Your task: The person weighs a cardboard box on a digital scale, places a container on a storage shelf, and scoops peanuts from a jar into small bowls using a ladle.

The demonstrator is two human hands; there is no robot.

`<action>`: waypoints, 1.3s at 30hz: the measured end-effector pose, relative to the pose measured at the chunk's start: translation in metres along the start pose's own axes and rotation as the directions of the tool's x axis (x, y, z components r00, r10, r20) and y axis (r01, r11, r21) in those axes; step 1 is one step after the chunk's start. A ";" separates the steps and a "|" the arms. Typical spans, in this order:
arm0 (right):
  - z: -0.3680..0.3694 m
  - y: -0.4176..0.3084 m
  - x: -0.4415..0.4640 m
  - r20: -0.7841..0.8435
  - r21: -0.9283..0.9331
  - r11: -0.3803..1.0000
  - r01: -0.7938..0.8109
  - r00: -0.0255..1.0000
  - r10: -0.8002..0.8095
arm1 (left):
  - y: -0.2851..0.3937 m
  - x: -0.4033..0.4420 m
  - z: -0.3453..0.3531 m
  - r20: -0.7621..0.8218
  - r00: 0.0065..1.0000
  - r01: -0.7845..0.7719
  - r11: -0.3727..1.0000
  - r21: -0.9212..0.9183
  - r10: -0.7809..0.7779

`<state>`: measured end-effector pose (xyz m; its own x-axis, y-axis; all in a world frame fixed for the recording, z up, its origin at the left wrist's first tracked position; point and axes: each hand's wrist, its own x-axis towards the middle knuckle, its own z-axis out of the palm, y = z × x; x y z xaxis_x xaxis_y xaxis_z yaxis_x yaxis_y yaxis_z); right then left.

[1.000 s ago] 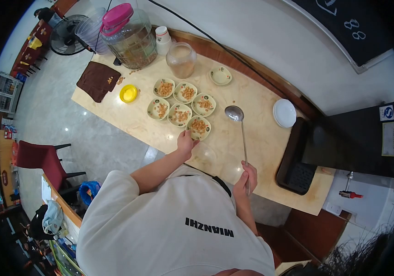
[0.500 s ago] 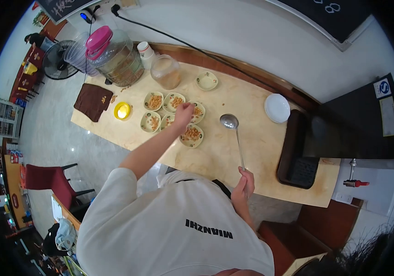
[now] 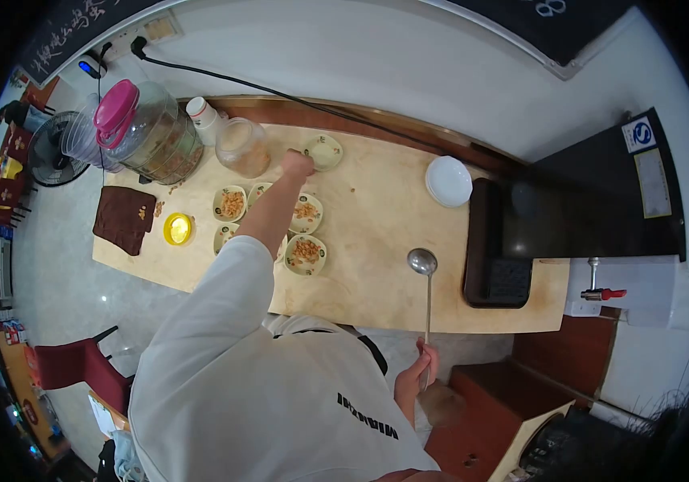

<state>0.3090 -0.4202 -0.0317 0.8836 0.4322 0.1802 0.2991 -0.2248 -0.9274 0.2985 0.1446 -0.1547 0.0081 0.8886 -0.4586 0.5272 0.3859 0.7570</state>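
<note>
My left hand (image 3: pixel 298 164) is at the left rim of an empty green-patterned bowl (image 3: pixel 323 153), its fingers closed on that rim. My right hand (image 3: pixel 421 369) is wrapped round the handle of a metal ladle (image 3: pixel 422 261), whose head is over the table. Several bowls of peanuts stand grouped left of centre, among them a front one (image 3: pixel 306 255) and one at the back left (image 3: pixel 229 203). My left arm hides part of the group. A clear jar (image 3: pixel 242 148) with brownish contents stands just left of my left hand.
On the table (image 3: pixel 368 297) are a yellow dish (image 3: pixel 177 229), a brown cloth (image 3: pixel 123 219), a large pink-lidded jar (image 3: pixel 155 132), paper cups (image 3: pixel 204 119), white plates (image 3: pixel 449 181) and a dark tray (image 3: pixel 497 277). A black dispenser (image 3: pixel 593 193) stands at the right.
My left hand has moved from the bowl at the front, over the others, to the empty bowl at the back. The ladle in my right hand has shifted towards the table's front edge.
</note>
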 end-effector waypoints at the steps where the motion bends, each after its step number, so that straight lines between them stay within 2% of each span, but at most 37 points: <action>1: 0.006 -0.002 -0.001 0.007 -0.004 1.000 0.009 1.000 -0.009 | -0.003 0.001 0.001 -0.002 1.000 0.005 1.000 -0.011 -0.005; 3: 0.020 -0.006 -0.001 -0.055 0.134 0.990 0.036 0.998 -0.029 | -0.007 -0.010 0.002 0.057 0.993 -0.086 0.975 -0.206 0.099; 6: 0.054 -0.025 0.012 0.000 0.198 0.980 0.021 1.000 -0.022 | -0.012 -0.053 -0.027 0.251 0.965 0.071 0.851 -0.521 0.073; 7: 0.068 -0.034 0.020 0.018 0.197 0.980 0.027 0.999 -0.031 | -0.017 -0.070 -0.044 0.330 0.940 0.132 0.800 -0.585 0.087; 9: 0.102 -0.057 0.038 0.110 0.262 0.964 0.045 0.991 -0.077 | -0.019 -0.113 -0.089 0.401 0.916 0.294 0.671 -0.681 0.007; 10: 0.118 -0.066 0.048 0.131 0.261 0.964 0.048 0.988 -0.084 | -0.026 -0.127 -0.110 0.390 0.921 0.295 0.658 -0.693 -0.002; 12: 0.152 -0.085 0.077 0.282 0.137 0.935 0.328 0.892 -0.354 | -0.045 -0.145 -0.147 0.425 0.905 0.359 0.529 -0.769 0.003; 14: 0.189 -0.121 0.108 0.382 0.173 0.831 0.529 0.742 -0.551 | -0.065 -0.151 -0.172 0.370 0.928 0.336 0.502 -0.797 -0.033; 16: 0.227 -0.148 0.135 0.481 0.188 0.737 0.649 0.594 -0.645 | -0.084 -0.147 -0.191 0.320 0.945 0.317 0.460 -0.830 -0.074; 17: 0.245 -0.166 0.146 0.487 0.197 0.732 0.653 0.583 -0.651 | -0.087 -0.146 -0.201 0.311 0.948 0.310 0.450 -0.837 -0.075; 19: 0.280 -0.203 0.163 0.661 0.190 0.649 0.737 0.393 -0.639 | -0.089 -0.145 -0.215 0.330 0.932 0.362 0.433 -0.826 -0.151; 20: 0.297 -0.217 0.171 0.664 0.194 0.645 0.739 0.385 -0.641 | -0.091 -0.142 -0.217 0.340 0.925 0.381 0.415 -0.826 -0.171; 22: 0.330 -0.239 0.182 0.755 0.193 0.488 0.851 0.189 -0.628 | -0.095 -0.136 -0.218 0.343 0.926 0.377 0.393 -0.839 -0.158; 23: 0.348 -0.245 0.183 0.759 0.193 0.483 0.854 0.182 -0.625 | -0.097 -0.132 -0.215 0.346 0.928 0.373 0.379 -0.847 -0.139; 25: 0.379 -0.258 0.186 0.869 0.162 0.452 0.877 0.090 -0.486 | -0.100 -0.123 -0.206 0.333 0.935 0.355 0.365 -0.861 -0.124; 26: 0.393 -0.261 0.187 0.870 0.159 0.443 0.882 0.088 -0.486 | -0.097 -0.121 -0.204 0.346 0.930 0.367 0.387 -0.846 -0.125; 28: 0.418 -0.260 0.189 0.970 0.064 0.309 0.949 0.014 -0.245 | -0.087 -0.117 -0.203 0.361 0.926 0.374 0.405 -0.834 -0.113; 29: 0.427 -0.260 0.188 0.969 0.063 0.298 0.952 0.013 -0.246 | -0.081 -0.116 -0.203 0.376 0.920 0.388 0.410 -0.826 -0.112; 31: 0.442 -0.262 0.185 0.979 0.108 0.289 0.951 -0.052 -0.195 | -0.070 -0.112 -0.208 0.392 0.914 0.400 0.408 -0.821 -0.108; 35: 0.461 -0.275 0.187 0.996 0.057 0.333 0.941 -0.030 -0.086 | -0.067 -0.104 -0.207 0.444 0.892 0.442 0.351 -0.825 -0.081; 37: 0.461 -0.284 0.191 0.987 -0.112 0.543 0.832 0.157 -0.036 | -0.067 -0.101 -0.204 0.449 0.891 0.441 0.348 -0.827 -0.064; 38: 0.460 -0.275 0.197 0.987 -0.114 0.539 0.835 0.159 -0.038 | -0.066 -0.101 -0.206 0.445 0.892 0.441 0.366 -0.820 -0.077; 39: 0.459 -0.258 0.209 0.969 -0.151 0.680 0.718 0.243 -0.041 | -0.065 -0.100 -0.208 0.440 0.894 0.439 0.383 -0.813 -0.090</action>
<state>0.2516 0.1286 0.0946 -0.1470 0.9605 -0.2363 0.8919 0.0254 -0.4515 0.0871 0.0823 -0.0613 0.3334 0.6501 -0.6828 -0.4852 0.7393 0.4670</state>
